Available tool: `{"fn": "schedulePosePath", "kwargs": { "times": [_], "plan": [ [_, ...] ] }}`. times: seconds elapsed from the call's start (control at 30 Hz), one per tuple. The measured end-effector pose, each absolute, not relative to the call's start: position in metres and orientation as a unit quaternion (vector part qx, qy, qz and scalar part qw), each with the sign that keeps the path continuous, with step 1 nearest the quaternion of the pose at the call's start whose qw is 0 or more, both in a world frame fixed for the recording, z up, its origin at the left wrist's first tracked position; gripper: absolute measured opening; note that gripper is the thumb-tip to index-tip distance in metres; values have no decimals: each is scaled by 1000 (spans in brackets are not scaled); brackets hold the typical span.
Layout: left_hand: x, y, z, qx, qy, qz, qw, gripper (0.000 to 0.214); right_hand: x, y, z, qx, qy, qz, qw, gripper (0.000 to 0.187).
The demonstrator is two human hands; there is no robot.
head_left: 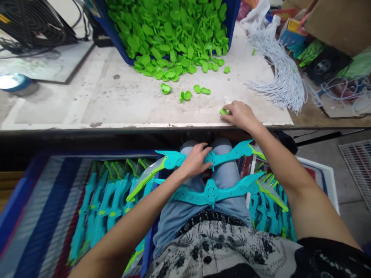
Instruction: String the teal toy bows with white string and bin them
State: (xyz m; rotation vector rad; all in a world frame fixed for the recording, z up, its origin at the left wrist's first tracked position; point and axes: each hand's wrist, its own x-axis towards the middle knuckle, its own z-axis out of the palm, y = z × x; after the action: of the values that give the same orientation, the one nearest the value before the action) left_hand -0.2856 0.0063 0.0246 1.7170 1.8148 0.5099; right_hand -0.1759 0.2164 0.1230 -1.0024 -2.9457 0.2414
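Observation:
My left hand [197, 160] is wrapped round the middle of a turquoise toy bow [230, 155] with lime-green limb ends, above my knees. A second turquoise toy bow [211, 192] lies across my thighs, nearer my body. My right hand [240, 115] is at the table's front edge, thumb and fingers pinched on a small bright green plastic piece [223, 111]. Several similar green pieces [187, 95] are scattered on the tabletop beyond. My fingers partly hide the held bow's grip.
A blue bin [127, 58] tipped toward me spills green pieces onto the table [110, 104]. White strings [286, 77] lie at right; a fan [31, 27] and tape roll [17, 84] at left. Crates of bows, blue [34, 162] and white [330, 181], flank my legs.

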Motion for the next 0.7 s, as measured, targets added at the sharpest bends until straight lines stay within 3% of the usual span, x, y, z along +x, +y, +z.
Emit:
{"fn": "schedulePosePath", "kwargs": {
  "times": [0.1,0.2,0.43,0.7],
  "plan": [
    [-269,-8,23,693,683,95,210,71,-175,221,119,-258,-965,41,-1,31],
    [-269,-8,24,691,694,40,199,65,-177,227,116,-188,-981,14,-37,27],
    [-320,32,41,687,635,104,338,36,-169,236,106,-144,-989,13,12,23],
    [-337,56,31,598,605,172,496,53,-161,244,91,-137,-978,103,115,27]
  ]
}}
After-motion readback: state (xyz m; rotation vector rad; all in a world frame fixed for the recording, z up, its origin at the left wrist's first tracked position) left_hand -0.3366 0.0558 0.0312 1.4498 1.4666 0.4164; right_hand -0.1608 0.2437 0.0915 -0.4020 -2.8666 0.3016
